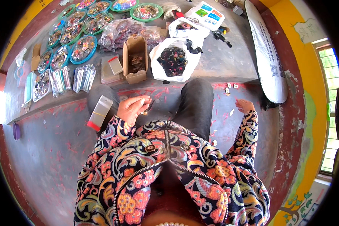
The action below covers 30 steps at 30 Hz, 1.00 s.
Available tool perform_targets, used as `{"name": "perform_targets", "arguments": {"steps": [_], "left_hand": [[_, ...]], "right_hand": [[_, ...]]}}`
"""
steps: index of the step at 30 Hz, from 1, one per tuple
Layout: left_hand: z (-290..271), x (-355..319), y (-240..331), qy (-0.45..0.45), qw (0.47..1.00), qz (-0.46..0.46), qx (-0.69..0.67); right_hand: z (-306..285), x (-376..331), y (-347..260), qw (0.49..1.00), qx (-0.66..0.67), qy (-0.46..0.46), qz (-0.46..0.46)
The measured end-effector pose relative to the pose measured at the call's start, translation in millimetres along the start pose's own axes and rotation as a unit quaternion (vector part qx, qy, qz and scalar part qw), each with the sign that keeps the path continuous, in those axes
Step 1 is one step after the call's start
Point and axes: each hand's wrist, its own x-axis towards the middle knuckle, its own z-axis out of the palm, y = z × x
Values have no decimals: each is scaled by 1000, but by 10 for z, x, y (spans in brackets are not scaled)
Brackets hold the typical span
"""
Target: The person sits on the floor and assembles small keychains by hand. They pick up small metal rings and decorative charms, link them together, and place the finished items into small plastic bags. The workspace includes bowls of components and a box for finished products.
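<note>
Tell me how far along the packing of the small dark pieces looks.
Done: several filled clear sleeves lie in rows beside the round trays. In hand: the left hand holds a small dark piece over the lap, an empty clear sleeve lying beside it; the right hand hangs empty. Left: the cardboard box and white bag hold more pieces.

The left hand [133, 108] is curled over a small dark item above the person's lap, with a clear plastic sleeve with a red strip [99, 113] lying on the left knee just beside it. The right hand [244, 105] hangs apart over the grey concrete floor [229, 56]. Ahead stand an open brown cardboard box [135, 59], a white plastic bag of dark pieces [173, 60] and round green-rimmed trays [83, 48].
</note>
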Motion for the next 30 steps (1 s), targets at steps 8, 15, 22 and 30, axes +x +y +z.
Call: {"name": "perform_targets", "arguments": {"steps": [8, 15, 22, 30], "left_hand": [[24, 2, 39, 10, 1000, -14, -3], [16, 74, 24, 8, 1000, -19, 1], [31, -10, 69, 11, 998, -17, -56], [70, 51, 200, -26, 987, 2, -156]], "right_hand": [[182, -360, -197, 910, 297, -167, -235], [45, 230, 393, 980, 187, 55, 41], [481, 25, -396, 952, 280, -29, -123], [1845, -1128, -1422, 914, 192, -201, -294]]}}
